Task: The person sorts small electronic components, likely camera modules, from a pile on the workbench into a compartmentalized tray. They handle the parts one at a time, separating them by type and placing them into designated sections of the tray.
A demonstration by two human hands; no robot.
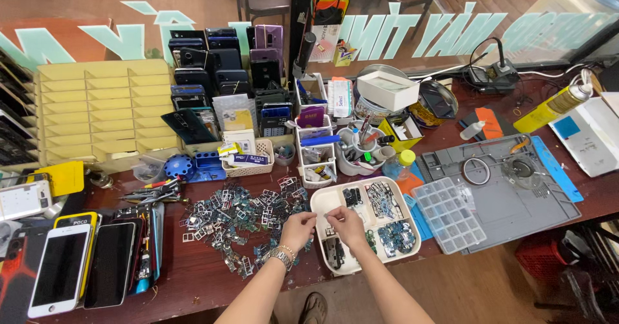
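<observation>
Your left hand [298,229] and right hand [346,225] meet over the near edge of the white divided tray [322,203] on the worktop [193,275], fingertips pinched together on something too small to make out. If it matches the small metal and circuit parts [235,217] heaped beside the tray, expect it light, thin and bendable; grip its edges gently.
</observation>
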